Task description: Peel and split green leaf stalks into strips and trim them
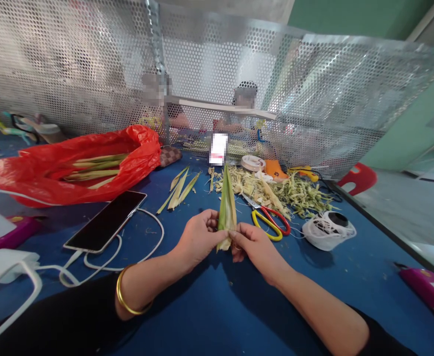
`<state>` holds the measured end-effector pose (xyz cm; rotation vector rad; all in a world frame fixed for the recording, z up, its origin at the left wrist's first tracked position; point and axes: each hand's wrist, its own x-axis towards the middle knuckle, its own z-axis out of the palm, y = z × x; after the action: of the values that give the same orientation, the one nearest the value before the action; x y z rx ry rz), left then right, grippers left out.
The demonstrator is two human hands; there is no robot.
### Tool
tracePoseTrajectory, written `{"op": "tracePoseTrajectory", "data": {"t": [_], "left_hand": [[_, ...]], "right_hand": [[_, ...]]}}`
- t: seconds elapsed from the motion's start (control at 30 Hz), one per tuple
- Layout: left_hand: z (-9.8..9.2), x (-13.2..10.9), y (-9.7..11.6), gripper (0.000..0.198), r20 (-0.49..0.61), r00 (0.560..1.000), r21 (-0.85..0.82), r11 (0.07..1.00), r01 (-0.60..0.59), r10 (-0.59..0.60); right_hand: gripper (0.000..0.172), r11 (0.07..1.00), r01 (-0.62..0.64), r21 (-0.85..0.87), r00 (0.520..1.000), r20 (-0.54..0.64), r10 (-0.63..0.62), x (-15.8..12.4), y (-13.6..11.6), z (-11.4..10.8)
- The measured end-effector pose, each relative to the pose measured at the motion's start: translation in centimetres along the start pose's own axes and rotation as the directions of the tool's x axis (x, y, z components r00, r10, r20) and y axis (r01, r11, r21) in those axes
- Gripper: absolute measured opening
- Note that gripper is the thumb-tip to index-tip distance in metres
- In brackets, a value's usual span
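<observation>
A long, pointed, green-and-straw-coloured plant leaf (227,210) is standing nearly upright above the blue tabletop (209,306), its narrow tip pointing upward and away. The left side is showing solid green; the middle is showing pale yellow-green; the right edge is showing brownish tan. The blade is folding lengthwise. The held lower end is ending in a pale, ragged edge.

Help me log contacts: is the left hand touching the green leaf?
Touching: in the head view, the left hand holds the green leaf near its lower end, its thumb lying across it.
</observation>
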<state>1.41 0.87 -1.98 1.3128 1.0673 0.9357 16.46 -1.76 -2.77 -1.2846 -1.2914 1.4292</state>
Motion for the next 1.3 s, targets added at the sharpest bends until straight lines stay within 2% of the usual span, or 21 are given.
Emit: {"op": "tracePoseTrajectory", "data": {"t": [0.27,0.67,0.83,0.97,1.17,1.3], "left_hand": [[0.1,-0.2,0.6,0.027,0.045,0.995,-0.065,0.994,0.091,-0.088],[-0.2,-0.2,1.1,0.029,0.097,0.993,-0.032,0.997,0.075,-0.071],[-0.6,0.4,0.7,0.027,0.056,0.998,0.034,0.999,0.017,-0.019],[-0.8,0.7,0.8,0.028,-0.017,0.997,0.025,0.997,0.076,-0.076],[-0.5,0.2,1.4,0.027,0.13,0.976,-0.072,0.981,0.182,-0.172],[-0.5,0.2,1.3,0.025,0.139,0.97,-0.114,0.97,0.216,-0.2]], "right_hand": [[0.036,0.998,-0.052,0.019,0.997,0.066,0.05,-0.1,-0.3,-0.4],[0.031,0.955,-0.214,0.205,0.973,0.13,0.19,-0.1,-0.6,-0.8],[0.031,0.948,-0.229,0.22,0.968,0.152,0.198,-0.4,-1.0,-1.1],[0.032,0.95,-0.18,0.256,0.974,0.178,0.136,-0.6,-1.6,-1.6],[0.026,0.976,-0.152,0.157,0.964,0.243,0.111,-0.6,-1.4,-1.4],[0.031,0.994,-0.108,0.013,0.956,0.275,0.1,-0.8,-1.0,-0.5]]}}
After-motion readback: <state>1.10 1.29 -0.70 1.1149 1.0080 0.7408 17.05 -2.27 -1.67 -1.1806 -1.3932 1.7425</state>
